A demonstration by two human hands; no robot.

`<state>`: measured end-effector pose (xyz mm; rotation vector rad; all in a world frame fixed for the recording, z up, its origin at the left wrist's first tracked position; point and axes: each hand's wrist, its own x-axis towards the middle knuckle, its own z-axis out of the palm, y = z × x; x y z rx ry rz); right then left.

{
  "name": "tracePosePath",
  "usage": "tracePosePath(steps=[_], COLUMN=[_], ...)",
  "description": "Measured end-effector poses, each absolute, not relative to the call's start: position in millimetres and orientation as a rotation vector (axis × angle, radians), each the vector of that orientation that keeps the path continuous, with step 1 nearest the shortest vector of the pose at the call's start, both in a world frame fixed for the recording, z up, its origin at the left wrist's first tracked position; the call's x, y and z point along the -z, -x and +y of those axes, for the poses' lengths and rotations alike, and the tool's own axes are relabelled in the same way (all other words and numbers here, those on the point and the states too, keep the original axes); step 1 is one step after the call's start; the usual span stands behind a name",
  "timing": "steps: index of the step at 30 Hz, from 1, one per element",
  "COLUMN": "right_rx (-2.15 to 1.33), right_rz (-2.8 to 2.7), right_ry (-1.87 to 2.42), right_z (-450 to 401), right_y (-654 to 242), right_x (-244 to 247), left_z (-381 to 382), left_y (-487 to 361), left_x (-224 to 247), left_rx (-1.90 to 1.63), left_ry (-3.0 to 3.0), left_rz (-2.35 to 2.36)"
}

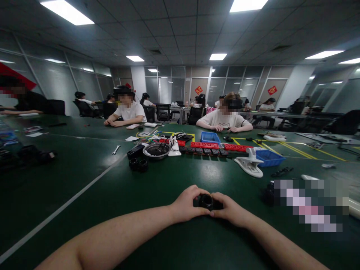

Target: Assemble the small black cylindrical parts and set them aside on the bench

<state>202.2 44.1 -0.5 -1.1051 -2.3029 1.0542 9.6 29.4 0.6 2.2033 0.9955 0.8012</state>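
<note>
Holding a small black part (207, 201) between both hands, near the middle of the green table's (157, 191) close side; can't tell whether resting on the surface or lifted just off it. Looks like a short ring or barrel, with the open end pointing up and back toward the camera; seems to stand roughly upright along the long axis, though too dark to read the exact tilt or the lower end.

Pinching the left side of the black part with curled fingers and thumb of the left hand (186, 204); doing much the same from the right with the right hand (232, 210); bringing both thumbs close together at the near edge, with fingertips around the far rim.

Beyond the hands, toward the left, see two black round pieces (138, 165) side by side, near a round metal dish (156, 150); farther left, a small wrench (116, 150). Over to the right, spot a white clip-like piece (250, 165) beside a blue bin (270, 158); farther back, find a row of red blocks (204, 145) near a blue tray (210, 137).
</note>
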Motion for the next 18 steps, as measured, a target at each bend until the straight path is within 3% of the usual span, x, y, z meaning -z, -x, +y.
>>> tracePosePath(steps=[4,10,13,18], right_rx=[-0.925,-0.367,-0.197,-0.432], right_rz=[-2.268,-2.227,-2.305,-2.358], right_ry=[1.225,1.607,1.582,1.236], right_z=[43,31,28,35], right_y=[-196,-178,-176,-186], right_x=[8,17,14,9], left_z=[27,26,30,35], left_y=[-16,-23,-21,-14], left_x=[3,10,10,7], left_rx=[-0.844,-0.951,-0.945,-0.872], left_ry=[-2.133,-2.045,-2.036,-2.079], left_rz=[1.121,1.329,1.306,1.118])
